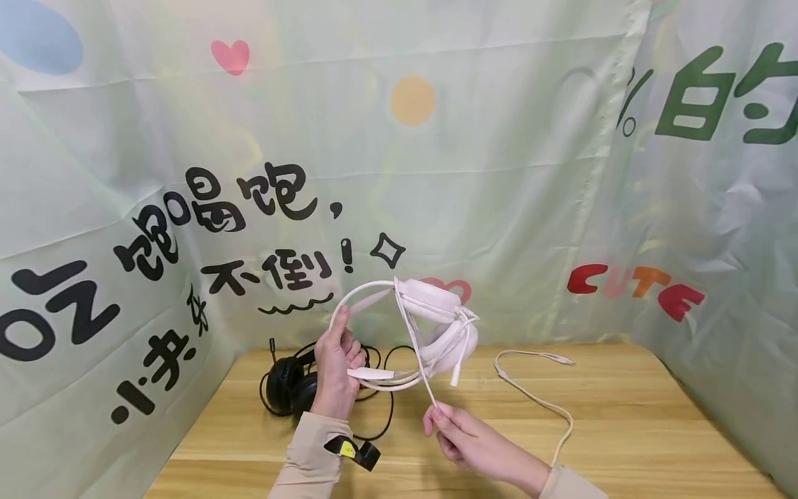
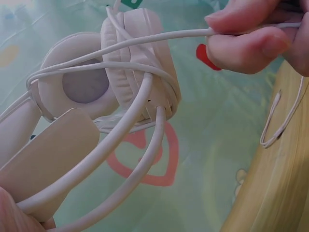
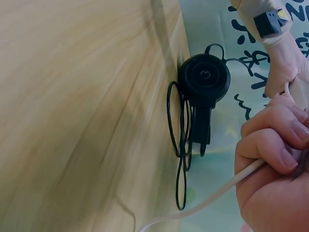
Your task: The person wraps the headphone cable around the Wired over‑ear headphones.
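A white headset (image 1: 430, 298) is held up above the table, its headband gripped by my left hand (image 1: 337, 364). White cable (image 2: 159, 36) is wound around the ear cup (image 2: 140, 63) and headband. From there one strand runs taut down to my right hand (image 1: 464, 440), which pinches it between thumb and curled fingers. In the right wrist view the cable (image 3: 207, 200) leaves the bottom of that hand. Its far end (image 1: 536, 398) lies on the table at the right. A slim white microphone tip (image 1: 455, 374) hangs below the ear cup.
A black headset (image 1: 289, 388) with looped black cable rests on the wooden table (image 1: 623, 416), behind my left forearm. Printed fabric (image 1: 499, 173) walls the table in at the back and both sides.
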{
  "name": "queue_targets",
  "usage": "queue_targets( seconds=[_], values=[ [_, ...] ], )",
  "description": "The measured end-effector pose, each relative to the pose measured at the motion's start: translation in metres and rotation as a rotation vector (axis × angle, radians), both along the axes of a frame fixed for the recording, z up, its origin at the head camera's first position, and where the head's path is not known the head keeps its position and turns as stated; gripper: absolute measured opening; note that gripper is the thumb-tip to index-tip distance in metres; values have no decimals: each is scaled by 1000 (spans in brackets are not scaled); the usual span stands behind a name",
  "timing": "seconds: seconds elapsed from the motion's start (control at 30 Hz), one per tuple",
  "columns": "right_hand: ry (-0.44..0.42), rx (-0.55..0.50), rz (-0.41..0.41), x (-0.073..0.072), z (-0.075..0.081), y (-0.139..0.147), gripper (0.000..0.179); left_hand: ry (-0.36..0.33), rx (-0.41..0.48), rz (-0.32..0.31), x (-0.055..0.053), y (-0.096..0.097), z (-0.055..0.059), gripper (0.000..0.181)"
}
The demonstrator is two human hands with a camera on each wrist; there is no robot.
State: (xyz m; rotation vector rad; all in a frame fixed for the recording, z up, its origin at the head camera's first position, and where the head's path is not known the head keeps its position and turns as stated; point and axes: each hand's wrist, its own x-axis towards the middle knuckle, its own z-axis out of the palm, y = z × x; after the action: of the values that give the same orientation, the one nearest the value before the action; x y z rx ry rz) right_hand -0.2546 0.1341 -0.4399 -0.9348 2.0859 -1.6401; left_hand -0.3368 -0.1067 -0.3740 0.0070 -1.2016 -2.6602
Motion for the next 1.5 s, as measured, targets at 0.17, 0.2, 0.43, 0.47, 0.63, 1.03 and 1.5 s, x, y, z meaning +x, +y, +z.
queue_targets(
  seconds=[0.17, 0.2, 0.43, 0.47, 0.63, 1.03, 1.5],
  values=[
    [-13, 24, -14, -1, -3, 6, 39, 4, -4, -19, 2, -2, 0, 29],
    [-5, 27, -11, -2, -4, 7, 39, 3, -7, -21, 2, -3, 0, 29],
    [17, 30, 34, -5, -4, 11, 38, -9, 6, -44, 3, -5, 4, 29],
    [19, 34, 39, -5, -5, 11, 39, -11, 13, -48, 4, -6, 4, 30],
    [46, 63, 57, -5, -12, 16, 39, 5, 38, -76, 6, -10, 8, 42],
    [-45, 85, 78, -10, -34, 32, 39, 70, 45, -133, 10, -18, 9, 51],
    [-70, 87, 69, -18, -38, 46, 40, 128, 36, -188, 12, -25, 1, 49]
  ],
)
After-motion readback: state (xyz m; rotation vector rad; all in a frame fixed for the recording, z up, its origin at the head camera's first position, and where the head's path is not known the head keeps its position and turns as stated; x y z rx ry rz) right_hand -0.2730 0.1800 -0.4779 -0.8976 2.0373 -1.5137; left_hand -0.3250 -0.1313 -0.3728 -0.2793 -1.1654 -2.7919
